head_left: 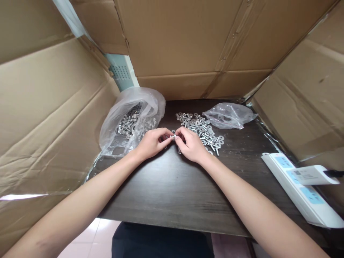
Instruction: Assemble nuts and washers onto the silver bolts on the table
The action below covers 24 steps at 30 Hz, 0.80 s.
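Observation:
My left hand (152, 142) and my right hand (190, 143) meet over the middle of the dark wooden table (166, 193). Their fingertips pinch a small silver bolt with a washer (173, 136) between them. Just behind my right hand lies a loose pile of silver bolts, nuts and washers (201, 129). An open clear plastic bag (129, 122) holding several more silver bolts sits to the left of my left hand.
A crumpled clear plastic bag (228, 115) lies behind the pile on the right. A white power strip with a plugged-in adapter (301, 186) rests at the table's right edge. Cardboard panels (188, 46) wall the table at the left, back and right.

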Each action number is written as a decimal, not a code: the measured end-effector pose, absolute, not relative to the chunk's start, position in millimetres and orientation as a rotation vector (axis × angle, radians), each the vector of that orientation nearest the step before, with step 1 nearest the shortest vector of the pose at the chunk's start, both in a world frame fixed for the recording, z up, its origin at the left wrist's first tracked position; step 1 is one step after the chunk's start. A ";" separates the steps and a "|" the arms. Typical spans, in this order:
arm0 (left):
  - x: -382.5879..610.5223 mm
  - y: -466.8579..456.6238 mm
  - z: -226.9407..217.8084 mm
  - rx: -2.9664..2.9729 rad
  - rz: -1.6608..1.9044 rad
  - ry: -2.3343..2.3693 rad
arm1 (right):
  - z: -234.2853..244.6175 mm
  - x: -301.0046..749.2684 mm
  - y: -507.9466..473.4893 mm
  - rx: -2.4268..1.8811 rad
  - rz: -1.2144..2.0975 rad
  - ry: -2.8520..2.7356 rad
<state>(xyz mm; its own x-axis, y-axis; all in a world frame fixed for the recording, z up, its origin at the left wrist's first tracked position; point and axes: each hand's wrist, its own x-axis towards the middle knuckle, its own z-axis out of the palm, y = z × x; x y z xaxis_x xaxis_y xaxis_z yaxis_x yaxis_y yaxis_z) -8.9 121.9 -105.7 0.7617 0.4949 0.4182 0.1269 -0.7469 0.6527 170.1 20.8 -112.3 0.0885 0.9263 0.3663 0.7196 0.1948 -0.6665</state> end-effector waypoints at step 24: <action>-9.1 121.7 -105.7 2.338 0.782 0.466 | -111.7 170.0 20.5 -1.536 0.337 -1.675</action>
